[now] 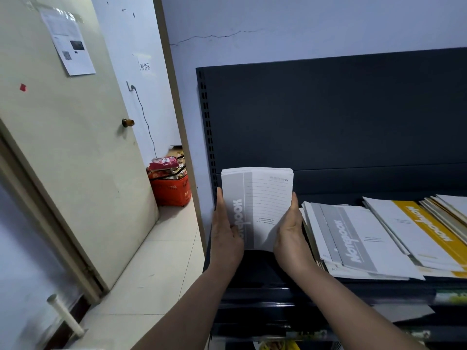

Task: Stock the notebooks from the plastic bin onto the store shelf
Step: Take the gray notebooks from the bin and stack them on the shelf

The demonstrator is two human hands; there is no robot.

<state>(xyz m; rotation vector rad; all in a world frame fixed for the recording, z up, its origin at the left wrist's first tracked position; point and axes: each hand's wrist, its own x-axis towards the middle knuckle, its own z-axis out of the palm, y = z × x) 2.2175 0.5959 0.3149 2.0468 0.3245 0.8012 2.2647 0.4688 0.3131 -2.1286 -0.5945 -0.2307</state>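
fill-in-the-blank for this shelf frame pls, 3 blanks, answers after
1. The left hand and right hand hold the notebook stack at the ____ end of the shelf.
2. Its cover reads ____.
3. Right of the grey notebooks lies a notebook whose band is ____.
Answers: left; Notebook; yellow.

Shelf [328,117]: dark sheet metal, matt painted finish. Notebooks [262,205]: paper, matt covers. Basket [174,192]: red plastic, slightly glossy. Floor [156,261]: pale smooth tiles, faint sheen. Door [70,147]: smooth painted surface, scuffed. Wall [303,21]: matt paint, cracked.
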